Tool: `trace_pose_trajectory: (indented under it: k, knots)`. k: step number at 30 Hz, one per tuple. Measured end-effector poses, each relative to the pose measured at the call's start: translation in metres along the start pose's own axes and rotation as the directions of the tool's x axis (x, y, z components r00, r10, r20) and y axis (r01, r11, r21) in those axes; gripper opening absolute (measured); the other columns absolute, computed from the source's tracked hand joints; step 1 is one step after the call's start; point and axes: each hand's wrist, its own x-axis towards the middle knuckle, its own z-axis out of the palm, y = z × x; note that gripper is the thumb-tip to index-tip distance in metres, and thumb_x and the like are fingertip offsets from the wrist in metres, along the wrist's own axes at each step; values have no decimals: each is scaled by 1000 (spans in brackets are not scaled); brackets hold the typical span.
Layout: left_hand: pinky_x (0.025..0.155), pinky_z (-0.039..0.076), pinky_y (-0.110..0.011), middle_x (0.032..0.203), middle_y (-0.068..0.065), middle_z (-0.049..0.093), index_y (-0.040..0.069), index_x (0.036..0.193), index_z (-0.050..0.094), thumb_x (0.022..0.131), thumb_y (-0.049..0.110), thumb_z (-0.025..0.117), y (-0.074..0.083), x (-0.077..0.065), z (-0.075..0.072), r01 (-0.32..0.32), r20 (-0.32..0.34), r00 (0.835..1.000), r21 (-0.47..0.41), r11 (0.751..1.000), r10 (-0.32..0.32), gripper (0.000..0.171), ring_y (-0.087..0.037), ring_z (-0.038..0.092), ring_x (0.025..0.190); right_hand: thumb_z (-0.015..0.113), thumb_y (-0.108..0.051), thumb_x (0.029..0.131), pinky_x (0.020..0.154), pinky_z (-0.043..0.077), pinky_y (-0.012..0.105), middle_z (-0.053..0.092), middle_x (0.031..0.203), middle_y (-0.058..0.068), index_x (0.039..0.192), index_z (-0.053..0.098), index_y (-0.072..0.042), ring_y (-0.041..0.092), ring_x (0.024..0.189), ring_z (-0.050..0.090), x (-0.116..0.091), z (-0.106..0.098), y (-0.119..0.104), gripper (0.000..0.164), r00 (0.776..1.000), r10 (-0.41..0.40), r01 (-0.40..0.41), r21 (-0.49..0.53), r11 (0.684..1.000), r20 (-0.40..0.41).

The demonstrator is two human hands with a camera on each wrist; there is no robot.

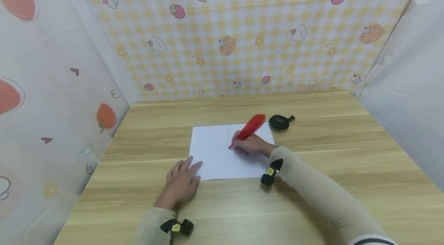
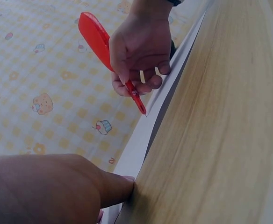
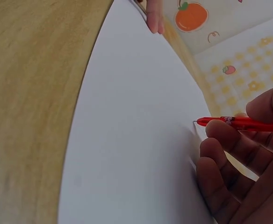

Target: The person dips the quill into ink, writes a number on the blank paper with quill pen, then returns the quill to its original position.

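Observation:
A white sheet of paper (image 1: 213, 150) lies on the wooden table. My right hand (image 1: 252, 145) pinches a red feather-shaped pen (image 1: 252, 126) between thumb and fingers over the upper middle of the sheet. The pen's tip is right at the paper, at the lower end of a thin line (image 1: 227, 137) that runs down from the top edge. In the right wrist view the pen's red barrel (image 3: 248, 123) points left. My left hand (image 1: 182, 181) rests at the sheet's lower left corner with fingers spread, its thumb (image 2: 115, 189) on the paper's edge in the left wrist view.
A small black rounded object (image 1: 279, 122) with a short strap lies just beyond the sheet's upper right corner. Behind the table (image 1: 159, 121) hangs a yellow checked cloth (image 1: 208, 64), with white cloth at both sides. Each wrist wears a black camera band.

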Motion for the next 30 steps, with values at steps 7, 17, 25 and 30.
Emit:
trace_pose_trajectory:
  k: [7,17,25,30]
  knots:
    - [105,18,-65,156,-17,27,16,143,49,98,24,53,-2,1,1,-3,-9,1000,-2,1000,3,46,-44,19,140,56,-11,92,54,47,27,64,81,10,98,62,-5,19,62,56,-7,0,-1,10,999,4,-4,-4,1000,33]
    - [105,17,-65,156,-17,26,16,143,48,98,24,54,-4,2,2,-6,-15,1000,-9,1000,5,46,-44,19,140,57,-11,92,56,49,29,64,80,9,97,61,-6,19,63,57,-13,1,0,8,998,-13,14,-14,1000,62]
    - [105,17,-66,156,-18,26,15,143,48,98,23,53,-4,0,1,-9,-8,1000,-8,1000,9,46,-45,19,139,56,-10,92,57,48,28,63,79,8,97,61,-5,19,64,56,-18,1,3,8,995,-27,29,-27,999,92]
    - [105,16,-66,156,-17,25,15,144,47,99,24,53,-4,1,1,-4,-1,1000,-1,1000,4,47,-44,18,140,56,-9,92,55,45,28,63,81,14,98,59,-1,19,65,55,-21,-1,4,10,991,-64,66,-15,998,115]
